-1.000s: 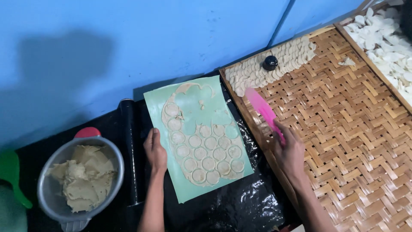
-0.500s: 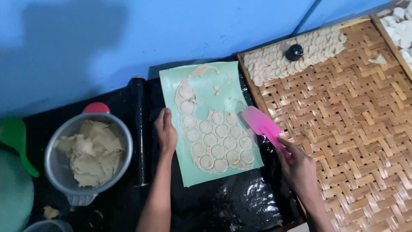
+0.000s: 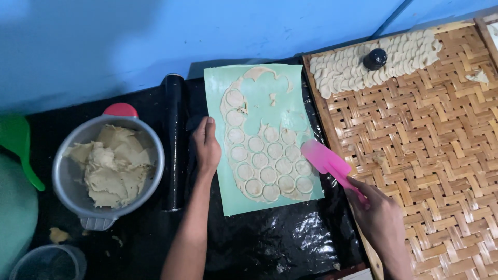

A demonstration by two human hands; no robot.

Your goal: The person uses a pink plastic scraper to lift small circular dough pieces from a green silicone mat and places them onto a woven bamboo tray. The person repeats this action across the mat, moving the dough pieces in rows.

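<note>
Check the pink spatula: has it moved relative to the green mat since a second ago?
Yes. The pink spatula has come left off the woven bamboo tray, and its blade now overlaps the green mat's right edge.

Mat (image 3: 244, 205) at centre of the worktop (image 3: 270, 249), cut dough rounds (image 3: 267, 166) on it. Left hand (image 3: 206, 147) on the mat's left edge; rolling pin (image 3: 174, 140) just left of it, bowl of dough scraps (image 3: 109, 165) further left. Right hand (image 3: 381, 218) right of the mat, scraper (image 3: 328, 165) in its grip, blade over the mat's right edge. Woven tray (image 3: 430, 171) to the right, rounds heaped at its far edge.
</note>
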